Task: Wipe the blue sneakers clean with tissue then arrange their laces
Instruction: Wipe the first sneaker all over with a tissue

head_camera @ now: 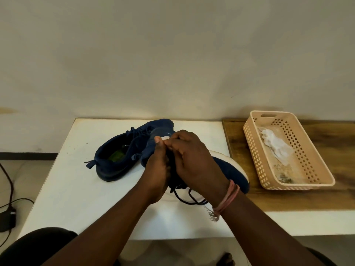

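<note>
White table (pixel 76 189): left hand (pixel 156 169), right hand (pixel 194 162) grip clenched on near sneaker (pixel 230 171); laces (pixel 189 196) dangling.

Left hand (pixel 156 171): raised, palm turned inward, thumb pointing up, fingers curled in a closed grip on the sneaker (pixel 228 170).
Right hand (pixel 194 160): back of hand toward the camera, fingers bent down, closed against the same sneaker, touching the left thumb.
Forearms: both reach forward and converge at the middle.
Right wrist: wears pink bands (pixel 227 198).
</note>
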